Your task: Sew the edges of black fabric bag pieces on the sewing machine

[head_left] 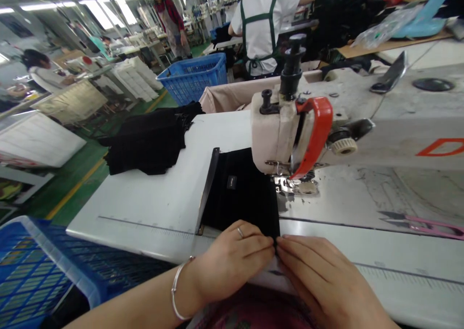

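A blue crate (32,266) stands below the worktop's (145,198) near left corner. Towards the far left edge of the worktop lies a loose pile of black fabric (148,142), well apart from the hands. Further in, a dark metal guide bar (208,188) runs from the near edge towards the far edge, and the black fabric piece (241,193) lies flat just beside it on its right, with a small label (231,182) showing on its upper face. The piece reaches from the near edge of the worktop up to the presser foot (293,186).

The left hand (232,259), with a ring and a bracelet on the wrist, has its fingers bent and closed in a pinch on the near right corner of the black fabric piece. The right hand (322,276) comes in from the right with its fingers stretched out, the tips touching the same corner and meeting those of the left hand. Its thumb is hidden, so I cannot tell whether it grips or only presses.

Behind the hands stands the sewing machine (362,126), its head over the far right part of the piece, with a red guard (313,135) on the front. Near the worktop's right edge lie pink snips (431,225). Beyond the far edge, a person in a white shirt and green apron (264,19) stands with their back turned.
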A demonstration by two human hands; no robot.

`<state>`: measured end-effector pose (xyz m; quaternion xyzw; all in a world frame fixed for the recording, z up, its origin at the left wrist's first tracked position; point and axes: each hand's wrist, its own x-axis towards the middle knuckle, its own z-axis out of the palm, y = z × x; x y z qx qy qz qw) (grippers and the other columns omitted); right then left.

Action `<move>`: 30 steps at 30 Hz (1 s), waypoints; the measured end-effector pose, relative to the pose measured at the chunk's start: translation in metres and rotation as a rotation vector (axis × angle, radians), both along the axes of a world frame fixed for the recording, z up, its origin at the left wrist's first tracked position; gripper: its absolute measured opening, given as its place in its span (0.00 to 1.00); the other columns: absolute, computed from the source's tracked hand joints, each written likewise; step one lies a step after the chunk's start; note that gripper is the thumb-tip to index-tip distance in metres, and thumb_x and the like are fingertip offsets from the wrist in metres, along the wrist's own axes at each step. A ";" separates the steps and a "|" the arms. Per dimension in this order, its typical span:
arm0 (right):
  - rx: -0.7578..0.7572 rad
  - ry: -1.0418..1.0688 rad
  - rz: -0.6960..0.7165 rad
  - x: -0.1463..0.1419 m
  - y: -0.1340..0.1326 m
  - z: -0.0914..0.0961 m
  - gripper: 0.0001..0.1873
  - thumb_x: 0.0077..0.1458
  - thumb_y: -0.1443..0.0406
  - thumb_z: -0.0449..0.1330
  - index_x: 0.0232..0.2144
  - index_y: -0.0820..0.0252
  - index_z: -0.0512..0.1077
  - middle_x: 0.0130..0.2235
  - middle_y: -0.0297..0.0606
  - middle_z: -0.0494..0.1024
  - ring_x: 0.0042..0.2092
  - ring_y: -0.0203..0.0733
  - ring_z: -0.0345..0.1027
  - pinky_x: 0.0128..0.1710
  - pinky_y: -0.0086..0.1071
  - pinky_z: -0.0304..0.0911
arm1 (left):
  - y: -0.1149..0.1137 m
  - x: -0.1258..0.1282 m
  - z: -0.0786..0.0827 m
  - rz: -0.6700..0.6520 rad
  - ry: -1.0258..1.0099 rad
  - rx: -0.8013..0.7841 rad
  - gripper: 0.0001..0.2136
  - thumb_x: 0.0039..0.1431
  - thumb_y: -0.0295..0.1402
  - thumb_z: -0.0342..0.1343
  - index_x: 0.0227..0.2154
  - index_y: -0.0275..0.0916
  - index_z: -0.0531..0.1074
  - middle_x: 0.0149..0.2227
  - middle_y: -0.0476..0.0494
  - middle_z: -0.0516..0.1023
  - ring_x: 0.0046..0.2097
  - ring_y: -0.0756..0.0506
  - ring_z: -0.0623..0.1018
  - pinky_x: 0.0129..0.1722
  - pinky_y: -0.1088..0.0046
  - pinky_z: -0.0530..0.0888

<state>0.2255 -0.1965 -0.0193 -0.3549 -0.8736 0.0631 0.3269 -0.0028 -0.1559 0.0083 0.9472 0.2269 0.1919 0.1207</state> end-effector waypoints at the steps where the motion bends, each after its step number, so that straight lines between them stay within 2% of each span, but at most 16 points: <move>1: -0.016 -0.014 0.004 0.001 0.002 -0.001 0.15 0.62 0.72 0.53 0.50 0.65 0.72 0.51 0.43 0.76 0.52 0.45 0.67 0.49 0.41 0.70 | 0.005 0.000 0.001 -0.005 0.012 0.010 0.11 0.68 0.26 0.46 0.47 0.33 0.71 0.46 0.42 0.79 0.46 0.46 0.74 0.46 0.68 0.73; 6: -0.076 -0.065 -0.028 0.003 0.013 -0.004 0.18 0.62 0.71 0.55 0.54 0.65 0.68 0.54 0.44 0.73 0.53 0.46 0.65 0.51 0.44 0.68 | 0.027 0.002 0.002 -0.041 0.078 0.055 0.10 0.67 0.26 0.48 0.47 0.33 0.71 0.46 0.42 0.78 0.47 0.47 0.74 0.48 0.67 0.73; 14: -0.112 -0.109 -0.069 0.003 0.044 0.006 0.15 0.63 0.68 0.54 0.51 0.60 0.70 0.50 0.42 0.76 0.48 0.47 0.70 0.48 0.46 0.69 | 0.061 0.004 -0.010 -0.054 0.100 0.106 0.11 0.67 0.25 0.48 0.48 0.34 0.71 0.48 0.43 0.78 0.49 0.47 0.76 0.52 0.67 0.72; 18: -0.065 -0.136 -0.077 0.003 0.060 0.008 0.15 0.62 0.67 0.54 0.50 0.63 0.71 0.49 0.44 0.76 0.47 0.48 0.71 0.46 0.46 0.71 | 0.081 0.005 -0.018 -0.037 0.094 0.146 0.11 0.66 0.24 0.50 0.48 0.34 0.72 0.48 0.44 0.79 0.50 0.48 0.76 0.53 0.67 0.73; 22: -0.018 -0.187 -0.100 0.004 0.071 0.004 0.16 0.61 0.67 0.55 0.51 0.63 0.70 0.51 0.44 0.75 0.49 0.50 0.71 0.47 0.46 0.71 | 0.097 0.008 -0.018 -0.030 0.051 0.145 0.11 0.65 0.23 0.49 0.46 0.34 0.73 0.47 0.45 0.80 0.50 0.49 0.76 0.55 0.68 0.72; 25: 0.007 -0.188 -0.120 0.005 0.075 -0.001 0.17 0.61 0.67 0.55 0.52 0.64 0.70 0.53 0.46 0.74 0.50 0.51 0.71 0.48 0.47 0.70 | 0.107 0.012 -0.015 0.005 0.005 0.151 0.10 0.66 0.23 0.48 0.43 0.35 0.74 0.45 0.46 0.80 0.48 0.50 0.77 0.53 0.70 0.73; 30: -0.001 -0.183 -0.111 0.006 0.079 -0.006 0.15 0.62 0.68 0.54 0.50 0.63 0.73 0.51 0.45 0.76 0.50 0.50 0.71 0.49 0.46 0.70 | 0.122 0.017 -0.015 0.089 0.046 0.129 0.10 0.66 0.25 0.49 0.40 0.38 0.76 0.41 0.47 0.80 0.46 0.48 0.78 0.50 0.69 0.74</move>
